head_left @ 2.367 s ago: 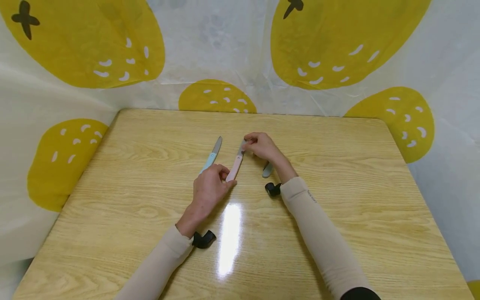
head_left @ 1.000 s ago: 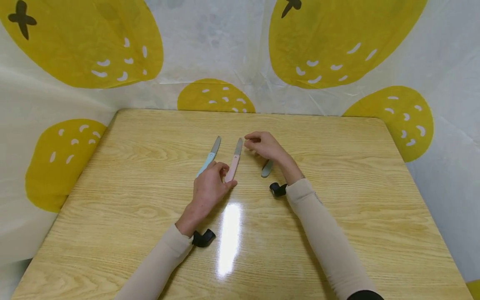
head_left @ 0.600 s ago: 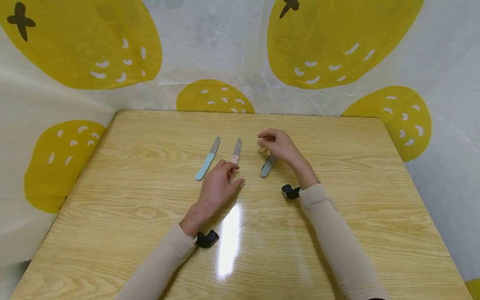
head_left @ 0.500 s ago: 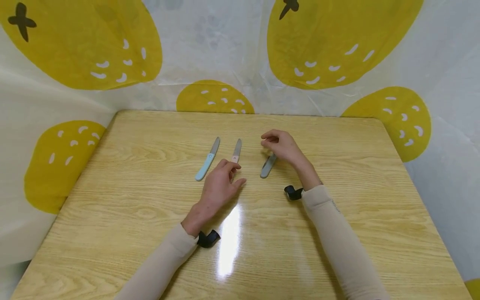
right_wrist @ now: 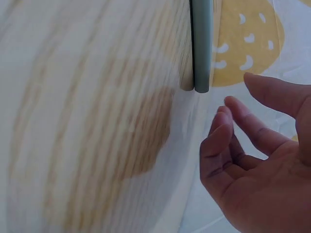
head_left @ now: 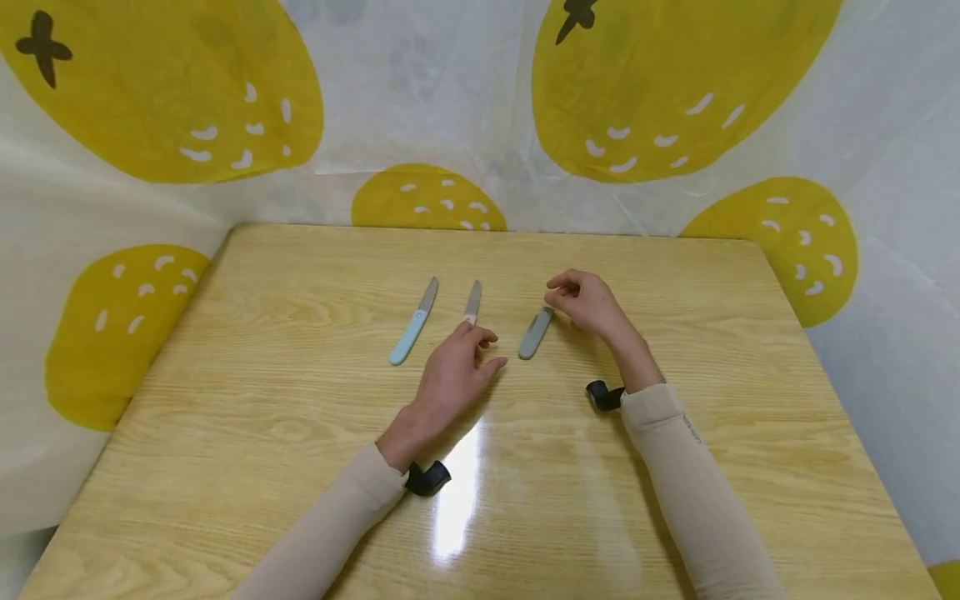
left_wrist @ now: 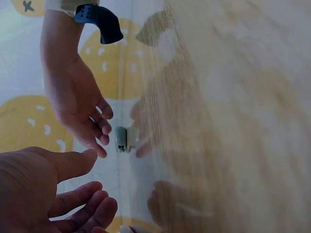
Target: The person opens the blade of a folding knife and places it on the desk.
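Table (head_left: 292,479) spreads beneath the folded grey knife (head_left: 536,335). Left of it the left hand (head_left: 455,373) hangs relaxed, grasping nothing; just right of it the right hand (head_left: 591,307) is equally empty. Leftward too lie the blue knife (head_left: 416,320) and half-hidden pink knife (head_left: 473,302). A careless shift could, I'd guess, nick skin on either bare blade (head_left: 430,294). Rightward, sleeve lettering (head_left: 692,429) is too small to read

There are three knives (head_left: 417,317), two hands (head_left: 452,375), two beige sleeves (head_left: 330,521), two black wrist devices (head_left: 427,480) and one table (head_left: 225,417).
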A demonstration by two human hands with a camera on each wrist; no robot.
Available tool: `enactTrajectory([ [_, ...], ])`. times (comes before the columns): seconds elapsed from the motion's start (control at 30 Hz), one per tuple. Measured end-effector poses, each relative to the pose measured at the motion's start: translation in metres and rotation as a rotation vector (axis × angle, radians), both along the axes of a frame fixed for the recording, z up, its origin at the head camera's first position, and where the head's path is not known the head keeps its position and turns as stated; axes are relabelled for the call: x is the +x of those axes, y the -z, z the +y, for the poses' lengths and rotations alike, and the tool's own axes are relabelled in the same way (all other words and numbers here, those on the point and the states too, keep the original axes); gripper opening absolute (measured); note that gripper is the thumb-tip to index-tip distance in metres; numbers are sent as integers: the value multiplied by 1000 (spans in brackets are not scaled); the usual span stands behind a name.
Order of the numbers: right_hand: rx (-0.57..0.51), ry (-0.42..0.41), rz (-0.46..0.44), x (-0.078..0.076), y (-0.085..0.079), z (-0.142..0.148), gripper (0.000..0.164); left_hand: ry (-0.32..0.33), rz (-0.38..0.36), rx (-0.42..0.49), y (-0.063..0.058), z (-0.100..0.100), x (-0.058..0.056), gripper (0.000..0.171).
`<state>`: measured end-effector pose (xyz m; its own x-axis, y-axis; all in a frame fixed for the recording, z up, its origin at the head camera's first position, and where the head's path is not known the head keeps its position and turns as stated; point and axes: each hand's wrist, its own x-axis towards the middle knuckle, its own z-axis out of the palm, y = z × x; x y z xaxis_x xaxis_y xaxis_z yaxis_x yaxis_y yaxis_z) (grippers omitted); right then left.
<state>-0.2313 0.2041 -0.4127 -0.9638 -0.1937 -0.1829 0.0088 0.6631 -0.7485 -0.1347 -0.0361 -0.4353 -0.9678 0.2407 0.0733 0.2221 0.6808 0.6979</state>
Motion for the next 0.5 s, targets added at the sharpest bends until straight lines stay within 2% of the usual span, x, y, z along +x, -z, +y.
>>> enactTrajectory([
  [0.23, 49, 22, -24, 1, 2, 1, 36, 14, 28, -26, -2, 7, -3, 36],
  [0.5, 83, 19, -60, 2, 4, 3, 35, 42, 0, -44, -1, 16, -8, 41],
])
